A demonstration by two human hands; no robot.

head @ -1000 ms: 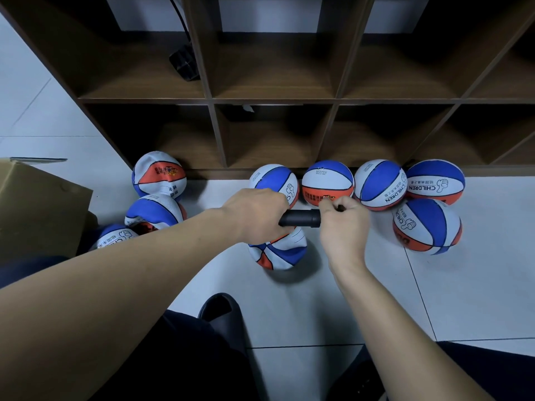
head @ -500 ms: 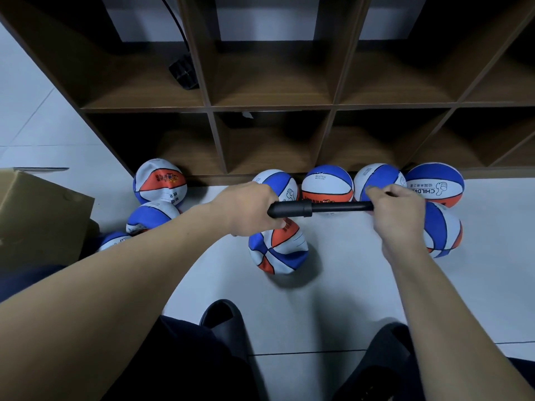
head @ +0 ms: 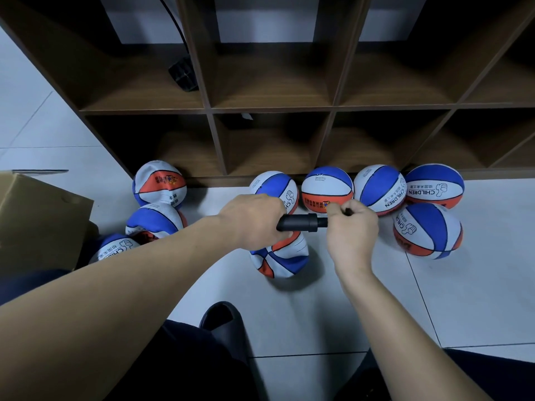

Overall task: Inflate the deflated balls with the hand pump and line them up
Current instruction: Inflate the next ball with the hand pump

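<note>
My left hand [head: 254, 219] grips the barrel of a black hand pump [head: 301, 222] held level above a soft, wrinkled blue, white and orange ball [head: 282, 257] on the floor. My right hand [head: 351, 227] grips the pump's handle, pushed in close to the barrel. Several round balls line the shelf foot: one [head: 275, 188], one [head: 327, 188], one [head: 379, 189] and one [head: 434, 185]. Another round ball [head: 427, 230] sits in front of them. Three slack balls [head: 159, 186], [head: 155, 219], [head: 114, 247] lie at the left.
A dark wooden cubby shelf [head: 333, 107] stands on the white tile floor behind the balls, with a black plug [head: 182, 73] in one cell. A cardboard box [head: 37, 221] sits at the left. A black slipper [head: 224, 322] is near my knees.
My right hand drew the handle out to the right, baring the rod, then pushed it back in to the barrel. The left hand held the pump steady.
</note>
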